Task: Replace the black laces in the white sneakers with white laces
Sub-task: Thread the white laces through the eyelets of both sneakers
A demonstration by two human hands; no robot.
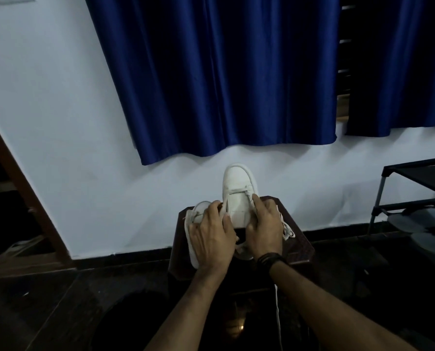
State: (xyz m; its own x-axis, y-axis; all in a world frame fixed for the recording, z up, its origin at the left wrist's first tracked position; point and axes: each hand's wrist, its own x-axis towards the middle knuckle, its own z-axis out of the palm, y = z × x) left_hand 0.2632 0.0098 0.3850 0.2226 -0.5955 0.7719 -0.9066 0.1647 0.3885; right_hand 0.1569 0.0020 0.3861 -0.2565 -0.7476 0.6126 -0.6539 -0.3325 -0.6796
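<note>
Head view looks down on a dark brown wooden stool (300, 245) standing against a pale wall, where two white sneakers are being handled. One white leather sneaker (238, 183) is tipped up with its toe pointing to the far side, a flat white lace (239, 191) crossing its lowest eyelets. The person's left hand (211, 239) curls against the left edge of that shoe's tongue, fingers bent and seeming to pinch a lace strand there, though the exact hold is hard to make out. The right hand (264, 229), with a dark braided wristband (271, 259), curls round the right side of the same shoe, its forefinger stretched up along the eyelet row. A second white sneaker (193, 219) lies on the stool just left of the first, partly under the left hand. Loose white lace ends (288, 230) trail right of the right hand. Deep blue curtains (224, 72) hang on the far wall, and a black metal shoe rack (413, 196) stands at the right.
</note>
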